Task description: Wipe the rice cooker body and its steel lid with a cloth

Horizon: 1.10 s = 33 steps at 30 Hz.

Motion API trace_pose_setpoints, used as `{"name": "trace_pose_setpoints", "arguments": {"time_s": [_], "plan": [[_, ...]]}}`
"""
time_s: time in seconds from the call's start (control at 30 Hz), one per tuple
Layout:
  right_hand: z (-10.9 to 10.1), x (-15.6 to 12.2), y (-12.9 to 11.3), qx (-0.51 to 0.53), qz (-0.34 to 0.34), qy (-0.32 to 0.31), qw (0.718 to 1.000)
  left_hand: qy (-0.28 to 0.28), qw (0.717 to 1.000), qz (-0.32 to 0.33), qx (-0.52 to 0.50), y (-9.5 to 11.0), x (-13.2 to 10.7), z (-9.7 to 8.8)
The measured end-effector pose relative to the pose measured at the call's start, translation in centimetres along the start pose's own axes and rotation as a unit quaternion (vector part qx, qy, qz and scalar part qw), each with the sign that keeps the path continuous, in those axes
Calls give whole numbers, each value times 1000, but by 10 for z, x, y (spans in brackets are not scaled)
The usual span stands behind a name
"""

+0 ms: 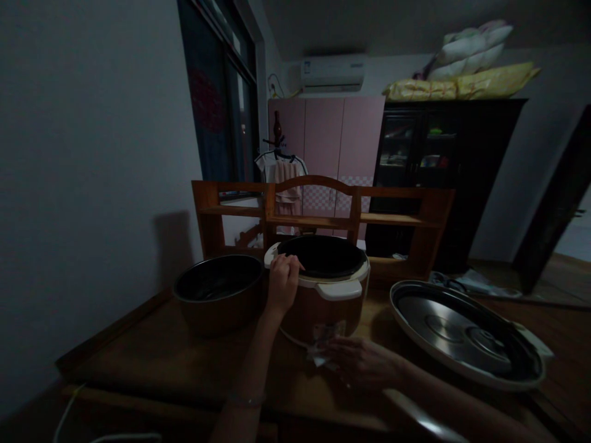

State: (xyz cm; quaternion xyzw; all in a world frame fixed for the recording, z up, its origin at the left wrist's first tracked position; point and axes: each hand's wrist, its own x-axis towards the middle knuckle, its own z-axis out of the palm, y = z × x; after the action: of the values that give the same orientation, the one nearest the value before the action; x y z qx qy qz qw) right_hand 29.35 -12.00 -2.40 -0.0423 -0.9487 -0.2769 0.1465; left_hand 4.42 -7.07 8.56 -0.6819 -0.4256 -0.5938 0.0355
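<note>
A large rice cooker body point(295, 314) stands lidless in the middle of the wooden desk, its dark inside showing. My left hand point(283, 280) is closed on its near left rim, fingers curled over the edge. Low on the cooker's front, beside a small panel point(329, 331), my right hand point(355, 362) presses a crumpled white tissue point(318, 355) with its fingers together. To the left sits the dark inner pot point(217, 314), apart from the cooker. On the right lies the round lid point(434, 314), its metal underside facing up.
Behind the cooker rises a wooden shelf rack point(316, 219) along the desk's back. A wall point(115, 184) bounds the left side. Pale cables point(69, 409) hang at the lower left. Farther back are a pink wardrobe point(323, 135) and a dark cabinet point(480, 160).
</note>
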Motion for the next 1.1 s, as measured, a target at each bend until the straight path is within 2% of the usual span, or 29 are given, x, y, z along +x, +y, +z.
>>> {"name": "trace_pose_setpoints", "arguments": {"time_s": [0.17, 0.3, 0.47, 0.67, 0.83, 0.97, 1.1], "plan": [[-3, -22, 2, 24, 18, -18, 999, -1, 1000, -6, -2, -2, -1, 1], [1, -28, 3, 41, 23, -31, 998, 4, 1000, -8, -3, -4, -2, 2], [9, -20, -1, 56, 37, -38, 997, 10, 1000, -11, -10, -5, -2, 4], [13, 3, -9, 67, 28, -35, 997, 10, 1000, -12, -6, -2, -1, 2], [7, 9, -10, 74, 22, -24, 997, 5, 1000, -4, -6, 0, -1, 0], [-5, 2, -5, 73, 26, -25, 997, 5, 1000, -8, -5, -1, -1, 1], [-19, -7, -4, 66, 43, -54, 995, 5, 1000, -6, -6, -1, -1, 1]]}}
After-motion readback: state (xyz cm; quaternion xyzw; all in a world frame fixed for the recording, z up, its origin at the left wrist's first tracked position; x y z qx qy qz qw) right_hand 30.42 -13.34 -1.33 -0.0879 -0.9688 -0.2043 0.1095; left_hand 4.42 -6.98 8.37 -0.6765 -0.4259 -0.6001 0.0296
